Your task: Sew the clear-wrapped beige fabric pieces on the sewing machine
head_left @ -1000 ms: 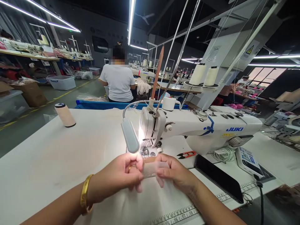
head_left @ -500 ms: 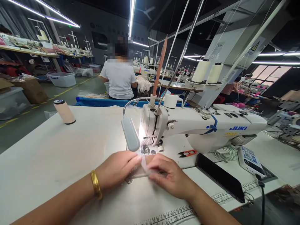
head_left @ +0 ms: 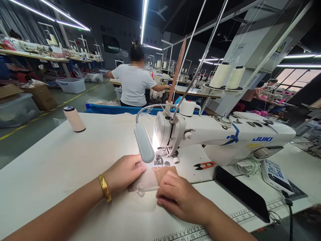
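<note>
**Fabric pressed flat before the needle**

Both hands have come down since a second ago: then they held the piece up off the table between pinched fingertips, now I see it laid flat in front of the machine (head_left: 225, 137). My left hand (head_left: 124, 174) rests on the near-left end of the fabric (head_left: 150, 179), fingers loosely curled and touching it, not pinching. My right hand (head_left: 180, 197) lies palm down on the table (head_left: 62, 160) with fingertips on the fabric's right edge, fingers together and flat, clamped on nothing.

What I make of the fabric: a small strip, pale and sheer at the left where it looks glossy and crinkled, tan at the right end that reaches toward the needle plate (head_left: 160, 161). It lies under the lamp (head_left: 144, 144), brightly lit. Red snips (head_left: 204, 165) and a dark phone (head_left: 242, 193) lie to the right, well apart from it. A spool (head_left: 74, 118) stands far left.
</note>
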Action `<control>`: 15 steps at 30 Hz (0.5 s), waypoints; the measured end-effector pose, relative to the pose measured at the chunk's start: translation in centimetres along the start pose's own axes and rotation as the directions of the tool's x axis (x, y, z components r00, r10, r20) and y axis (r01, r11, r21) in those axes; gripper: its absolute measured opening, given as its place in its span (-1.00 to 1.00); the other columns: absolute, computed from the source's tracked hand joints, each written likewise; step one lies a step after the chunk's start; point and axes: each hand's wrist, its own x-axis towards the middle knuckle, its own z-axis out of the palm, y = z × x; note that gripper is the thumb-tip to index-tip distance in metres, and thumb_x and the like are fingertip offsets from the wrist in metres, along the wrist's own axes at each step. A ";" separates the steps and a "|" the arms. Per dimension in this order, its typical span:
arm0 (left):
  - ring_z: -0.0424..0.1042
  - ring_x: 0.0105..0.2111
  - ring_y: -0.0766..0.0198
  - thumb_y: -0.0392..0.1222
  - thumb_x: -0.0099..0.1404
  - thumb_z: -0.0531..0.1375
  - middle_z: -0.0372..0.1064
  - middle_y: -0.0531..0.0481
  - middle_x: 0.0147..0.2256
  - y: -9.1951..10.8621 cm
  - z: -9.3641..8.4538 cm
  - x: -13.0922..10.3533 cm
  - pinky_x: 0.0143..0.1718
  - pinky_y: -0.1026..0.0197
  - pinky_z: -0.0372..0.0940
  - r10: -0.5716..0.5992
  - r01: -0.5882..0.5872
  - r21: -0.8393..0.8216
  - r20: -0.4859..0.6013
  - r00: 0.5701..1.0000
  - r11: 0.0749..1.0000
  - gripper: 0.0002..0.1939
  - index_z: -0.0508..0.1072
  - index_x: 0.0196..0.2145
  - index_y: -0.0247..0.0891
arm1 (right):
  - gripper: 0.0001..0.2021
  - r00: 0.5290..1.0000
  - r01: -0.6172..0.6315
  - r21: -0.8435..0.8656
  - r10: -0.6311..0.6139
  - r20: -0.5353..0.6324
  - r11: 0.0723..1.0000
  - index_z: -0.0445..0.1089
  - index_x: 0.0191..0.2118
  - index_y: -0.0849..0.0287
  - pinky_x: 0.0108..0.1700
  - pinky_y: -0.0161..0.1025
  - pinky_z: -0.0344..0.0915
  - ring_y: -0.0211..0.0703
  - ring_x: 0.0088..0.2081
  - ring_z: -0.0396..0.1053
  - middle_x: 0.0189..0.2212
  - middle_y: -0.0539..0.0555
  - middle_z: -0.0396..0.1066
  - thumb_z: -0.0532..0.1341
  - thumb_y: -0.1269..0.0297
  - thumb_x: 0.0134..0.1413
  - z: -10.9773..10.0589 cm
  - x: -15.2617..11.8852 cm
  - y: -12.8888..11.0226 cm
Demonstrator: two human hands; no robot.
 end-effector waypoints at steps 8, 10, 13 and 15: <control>0.35 -0.36 0.12 -0.09 0.29 0.04 0.32 0.04 -0.38 0.1 0.7 -0.1 -0.27 0.10 0.27 -0.007 0.016 0.131 -0.074 0.997 0.991 -0.88 0.15 -0.34 -0.13 | -0.90 0.998 0.035 -0.014 -0.036 -0.054 0.999 0.44 -0.21 0.10 -0.20 -0.21 0.25 -0.13 -0.25 0.28 -0.31 0.02 0.43 0.24 0.32 0.43 0.5 0.0 -0.1; 0.39 -0.34 0.09 -0.11 0.32 0.03 0.38 0.01 -0.35 -0.1 0.9 -0.2 -0.25 0.07 0.30 0.008 0.010 0.162 -0.107 0.994 0.987 -0.92 0.21 -0.27 -0.13 | -0.90 0.998 0.040 -0.015 -0.041 -0.055 0.999 0.44 -0.20 0.10 -0.22 -0.22 0.25 -0.14 -0.25 0.28 -0.30 0.02 0.43 0.23 0.33 0.44 0.6 0.0 -0.2; 0.43 -0.31 0.07 -0.17 0.36 0.01 0.44 -0.05 -0.29 -0.3 1.2 -0.4 -0.22 0.05 0.35 0.134 -0.090 0.231 -0.186 0.973 0.969 -0.87 0.31 -0.19 -0.16 | -0.90 0.998 0.041 -0.030 -0.043 -0.042 0.999 0.44 -0.20 0.11 -0.22 -0.23 0.26 -0.14 -0.24 0.28 -0.29 0.03 0.43 0.22 0.34 0.44 0.6 0.0 -0.3; 0.44 -0.25 0.05 -0.23 0.40 0.00 0.46 -0.11 -0.21 -0.2 1.4 -0.5 -0.17 0.04 0.38 0.290 -0.208 0.318 -0.240 0.926 0.925 -0.83 0.39 -0.20 -0.19 | -0.89 0.998 0.040 -0.035 -0.042 -0.040 0.999 0.44 -0.21 0.11 -0.24 -0.24 0.25 -0.14 -0.24 0.28 -0.29 0.03 0.43 0.22 0.34 0.44 0.6 0.0 -0.4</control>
